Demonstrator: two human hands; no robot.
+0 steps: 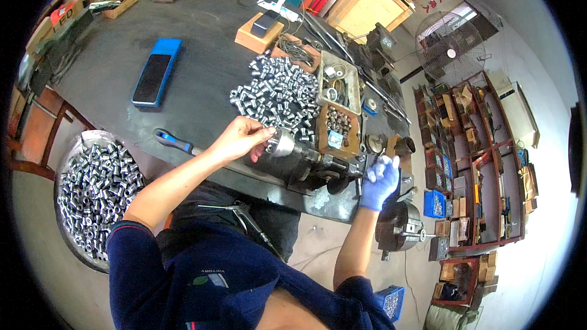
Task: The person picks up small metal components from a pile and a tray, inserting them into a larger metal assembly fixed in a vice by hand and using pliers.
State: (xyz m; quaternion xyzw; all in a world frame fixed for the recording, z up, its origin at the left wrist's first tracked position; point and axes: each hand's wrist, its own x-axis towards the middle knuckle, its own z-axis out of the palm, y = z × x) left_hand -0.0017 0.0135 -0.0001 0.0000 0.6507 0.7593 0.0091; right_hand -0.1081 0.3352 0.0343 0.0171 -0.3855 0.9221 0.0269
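Note:
My bare left hand [243, 137] is closed in a pinch beside the round metal chuck [282, 143] of a small bench lathe [315, 168]. What lies between its fingertips is too small to make out. My right hand [380, 183], in a blue glove, has its fingers curled near the lathe's right end; anything inside them is hidden. Behind the chuck, short shiny metal fittings [275, 91] lie heaped on the dark tabletop. A tool with a blue-and-black handle [173, 140] rests left of my left hand, partly behind my forearm.
A round pan [95, 136] full of similar fittings stands at lower left. A blue-framed device [158, 73] lies on the table. Behind the lathe sit a plastic tray [350, 102] of rings and a wooden box [330, 148] of small parts. A dark machine [397, 226] stands near my right wrist.

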